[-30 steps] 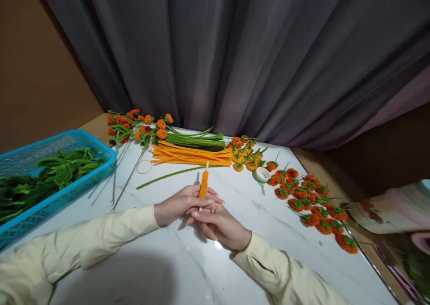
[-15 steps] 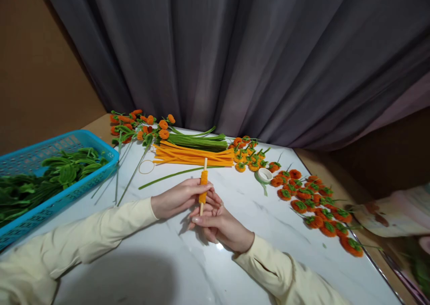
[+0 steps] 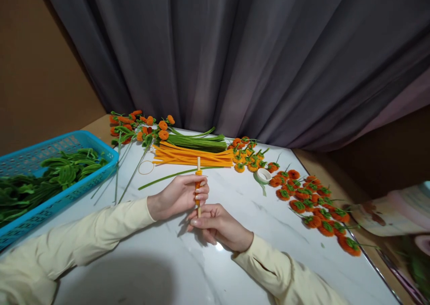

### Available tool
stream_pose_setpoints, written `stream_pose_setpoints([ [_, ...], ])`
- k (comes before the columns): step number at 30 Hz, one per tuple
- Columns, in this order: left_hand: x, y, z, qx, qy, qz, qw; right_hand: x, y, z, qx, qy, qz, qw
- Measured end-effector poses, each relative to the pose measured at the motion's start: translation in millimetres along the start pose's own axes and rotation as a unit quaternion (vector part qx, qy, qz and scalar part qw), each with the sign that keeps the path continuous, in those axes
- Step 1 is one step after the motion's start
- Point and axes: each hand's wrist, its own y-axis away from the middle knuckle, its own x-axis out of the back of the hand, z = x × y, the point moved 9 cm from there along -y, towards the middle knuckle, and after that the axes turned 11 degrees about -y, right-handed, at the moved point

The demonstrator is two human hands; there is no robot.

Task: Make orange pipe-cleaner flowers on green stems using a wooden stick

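A thin pale wooden stick [image 3: 199, 162] stands nearly upright between my hands, with an orange-yellow pipe cleaner [image 3: 197, 186] coiled round its middle. My left hand [image 3: 179, 193] has its fingers wrapped about the coil and covers part of it. Lower down, my right hand [image 3: 220, 224] pinches the stick's bottom end between thumb and fingers. Just beyond the hands lie a bundle of orange-yellow pipe cleaners [image 3: 191, 156], a bundle of green ones [image 3: 198, 142] and a single green pipe cleaner [image 3: 168, 178].
On the left sits a blue plastic basket [image 3: 110, 159] of green leaves. Orange fuzzy flowers [image 3: 312, 222] spread along the right edge, near a roll of green tape [image 3: 264, 176]. Orange flowers on stems [image 3: 163, 135] lie at the back left, before a grey curtain [image 3: 201, 54].
My left hand's fingers have closed round the coil, hiding more of it. The stick has shifted slightly left and stands straighter. My right hand stays at its lower end.
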Motion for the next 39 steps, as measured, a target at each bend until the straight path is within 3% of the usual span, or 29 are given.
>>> stream_pose_setpoints([
  [15,-0.2,0,8,-0.014,0.016,0.026,0.999,2,1,-3,-0.002,0.004,0.016,1.0],
  [22,1.9,-2,15,-0.043,-0.108,0.015,0.993,4,1,0,0.004,0.005,0.015,1.0],
  [24,3.8,0,28,-0.081,-0.213,0.034,0.973,4,1,0,0.003,0.005,0.019,1.0],
  [27,7.4,4,48,-0.102,-0.404,0.094,0.904,3,2,0,0.0,0.009,0.022,1.0],
  [29,10.6,7,58,-0.093,-0.483,0.134,0.86,3,2,-1,0.0,0.013,0.026,1.0],
  [31,12.3,8,64,-0.087,-0.521,0.155,0.835,3,2,-1,-0.002,0.015,0.029,0.999],
  [34,14.4,8,63,-0.078,-0.534,0.158,0.827,0,2,-1,-0.003,0.013,0.02,1.0],
  [39,14.5,6,54,-0.066,-0.519,0.125,0.843,-3,2,-3,0.012,0.005,0.006,1.0],
])
